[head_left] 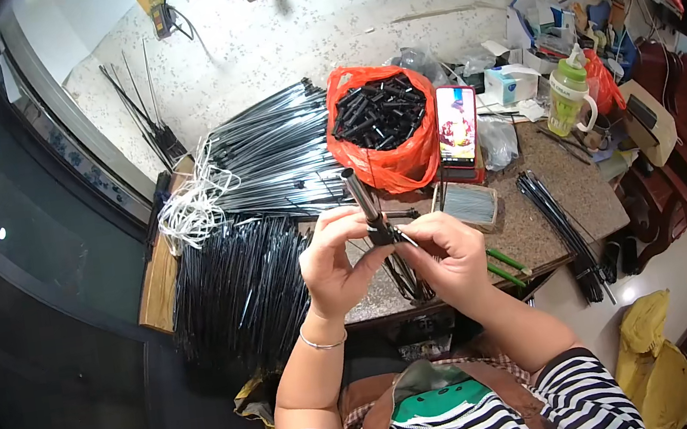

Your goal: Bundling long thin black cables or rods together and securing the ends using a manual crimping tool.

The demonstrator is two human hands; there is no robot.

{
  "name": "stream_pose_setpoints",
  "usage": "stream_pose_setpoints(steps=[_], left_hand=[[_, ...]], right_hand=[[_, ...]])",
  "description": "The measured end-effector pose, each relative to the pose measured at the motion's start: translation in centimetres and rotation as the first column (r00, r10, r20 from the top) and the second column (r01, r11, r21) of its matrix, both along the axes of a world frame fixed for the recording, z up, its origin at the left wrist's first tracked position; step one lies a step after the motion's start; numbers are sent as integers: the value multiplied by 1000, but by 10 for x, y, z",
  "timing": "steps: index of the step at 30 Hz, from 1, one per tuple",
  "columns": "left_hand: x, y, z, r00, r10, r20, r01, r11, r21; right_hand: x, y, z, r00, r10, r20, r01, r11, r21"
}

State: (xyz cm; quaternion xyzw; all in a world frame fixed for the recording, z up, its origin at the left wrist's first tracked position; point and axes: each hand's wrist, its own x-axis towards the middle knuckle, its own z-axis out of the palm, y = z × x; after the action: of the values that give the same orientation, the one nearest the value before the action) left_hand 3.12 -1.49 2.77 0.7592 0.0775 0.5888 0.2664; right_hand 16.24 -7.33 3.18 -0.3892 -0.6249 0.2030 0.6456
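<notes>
- The metal tube [364, 197] is held up in front of the person's chest, above the near edge of the table [570, 185], its open upper end tilted away and slightly to the left.
- A black collar [381, 235] sits around its lower part, between the two hands; thin dark rods [405, 283] show just below.
- Left hand [337, 260]: the grip is closed, thumb and fingers pinching the metal tube beside the collar; a bracelet [323, 345] circles the wrist.
- Right hand [451, 257]: the grip is closed too, thumb and forefinger together at the collar; any small part between the fingertips is too hidden to tell.
- Beyond the hands, an orange-red plastic bag [395, 175] stands open, heaped with short black tubes [382, 112].
- Just right of it is a smartphone [458, 124] with its screen lit.
- Left of the bag lie silver rods [274, 145], with white cords [198, 200] across their left end; black rods [236, 289] spread nearer the person.
- Near the right hand are a shallow tray [493, 226] of fine wires [465, 203] and green rods [508, 266].
- Farther right, a bundle of black rods [558, 225] reaches past the table edge; a green-topped bottle [567, 98] stands behind.
- A yellow sack [649, 356] lies on the floor.
</notes>
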Motion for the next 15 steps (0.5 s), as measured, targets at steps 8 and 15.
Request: stream_pose_setpoints(steps=[8, 15], left_hand=[[0, 6, -9, 983, -150, 102, 163, 978, -134], [3, -9, 0, 988, -115, 108, 129, 983, -133]], right_hand=[[6, 13, -16, 988, 139, -61, -139, 990, 1], [5, 9, 3, 952, -143, 271, 76, 967, 242]])
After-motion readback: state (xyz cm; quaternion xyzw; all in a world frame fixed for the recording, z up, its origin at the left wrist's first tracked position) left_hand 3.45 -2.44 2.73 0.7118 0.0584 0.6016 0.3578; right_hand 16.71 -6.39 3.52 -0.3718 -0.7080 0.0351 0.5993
